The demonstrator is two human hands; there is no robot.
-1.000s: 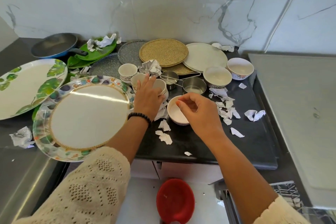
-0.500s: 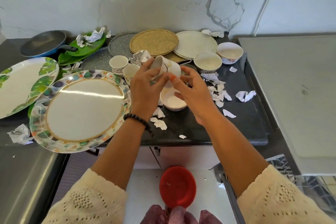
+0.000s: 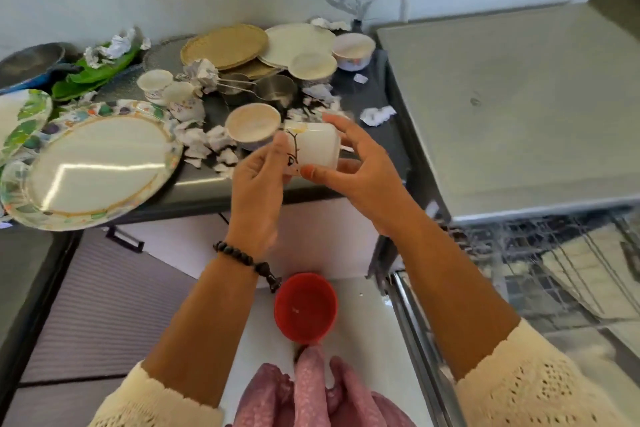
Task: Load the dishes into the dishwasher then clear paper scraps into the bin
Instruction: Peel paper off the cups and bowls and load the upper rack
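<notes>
1. The dark stone bench (image 3: 377, 104) carries the crockery, and to its right stands the open dishwasher with wire racks (image 3: 554, 260) under a grey steel top.
2. The large round plate with a white centre and mosaic-patterned rim (image 3: 90, 163) lies at the bench's left front edge, overhanging it slightly.
3. The round red plastic bin (image 3: 305, 307) stands on the floor below, between the forearms.
4. The white ceramic cup with a thin black branch motif (image 3: 317, 149) is held in the air over the bench's front edge, tipped on its side; its body is plain glossy white, the dark twig drawing showing on the side toward the left hand.
5. The left hand (image 3: 256, 184), with a dark bead bracelet at the wrist, has its grip closed on the cup's left end, thumb against the motif.
6. The right hand (image 3: 360, 166) grasps the cup's right side, thumb beneath and fingers curved over the top.
7. The small white bowl with a beige inside (image 3: 252, 125) sits on the bench just behind the cup.
8. Crumpled white paper scraps (image 3: 207, 142) lie scattered around that bowl.
</notes>
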